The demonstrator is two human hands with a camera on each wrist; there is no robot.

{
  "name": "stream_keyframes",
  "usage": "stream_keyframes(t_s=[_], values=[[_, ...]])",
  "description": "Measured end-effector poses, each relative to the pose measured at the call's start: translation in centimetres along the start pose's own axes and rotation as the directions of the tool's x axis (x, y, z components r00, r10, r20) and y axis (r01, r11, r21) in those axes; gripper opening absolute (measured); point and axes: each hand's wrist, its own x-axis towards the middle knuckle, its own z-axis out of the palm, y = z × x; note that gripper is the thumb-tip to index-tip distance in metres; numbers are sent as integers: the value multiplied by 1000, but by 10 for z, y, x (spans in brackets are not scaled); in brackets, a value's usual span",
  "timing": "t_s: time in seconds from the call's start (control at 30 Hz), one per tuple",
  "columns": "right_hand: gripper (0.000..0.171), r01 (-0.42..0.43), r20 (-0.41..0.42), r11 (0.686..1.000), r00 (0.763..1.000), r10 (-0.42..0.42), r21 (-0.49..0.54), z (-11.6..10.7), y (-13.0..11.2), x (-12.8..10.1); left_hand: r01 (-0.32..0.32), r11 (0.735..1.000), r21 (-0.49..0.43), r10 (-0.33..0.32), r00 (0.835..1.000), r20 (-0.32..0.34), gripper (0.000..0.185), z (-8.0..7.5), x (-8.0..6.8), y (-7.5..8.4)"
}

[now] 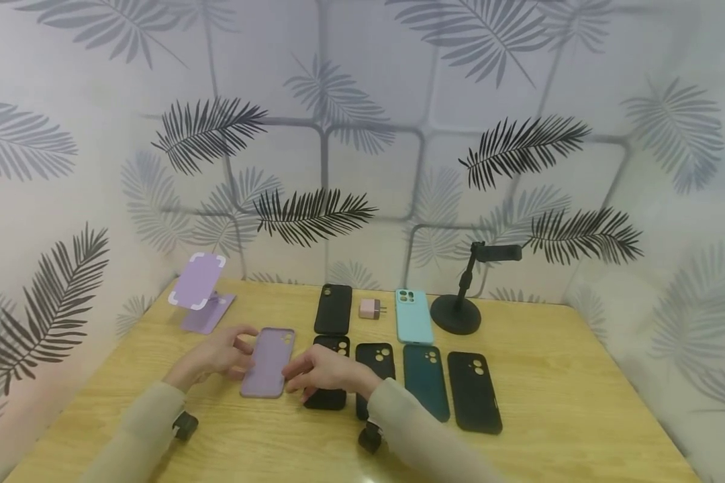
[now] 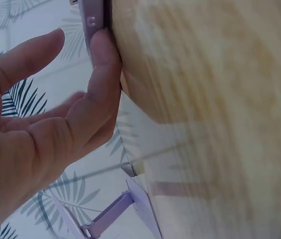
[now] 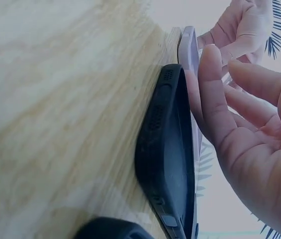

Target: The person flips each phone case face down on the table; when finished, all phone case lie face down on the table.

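A flat lilac silicone phone case (image 1: 268, 362) lies toward the front left of the pale wooden desk (image 1: 580, 402). The left hand (image 1: 220, 353) touches its left edge, the right hand (image 1: 320, 373) its right edge, fingers loosely extended, neither gripping.

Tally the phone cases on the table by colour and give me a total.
Black cases: 4, one in the back row and three in the front row
Purple case: 1, between the left hand and the right hand
Light teal case: 1
Dark teal case: 1
Total: 7 cases
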Motion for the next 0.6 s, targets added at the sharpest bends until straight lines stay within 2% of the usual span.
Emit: stream_keyframes(t_s=[0.1, 0.2, 0.33, 0.43, 0.6], values=[[31, -6, 1, 999, 1000, 6, 33, -1, 0, 0, 11, 999, -45, -9, 999, 44, 75, -4, 2, -3], [31, -3, 23, 998, 1000, 2, 70, 1, 2, 1, 25, 991, -129, -12, 995, 97, 79, -12, 4, -9], [39, 12, 70, 994, 997, -19, 112, 3, 3, 3, 10, 973, -229, 21, 991, 135, 88, -20, 6, -14], [45, -4, 89, 990, 996, -9, 143, 5, 3, 4, -16, 963, -268, 59, 986, 154, 95, -23, 8, -14], [52, -25, 106, 985, 994, 7, 173, 6, 1, 6, -61, 958, -279, 116, 976, 185, 98, -20, 12, -9]])
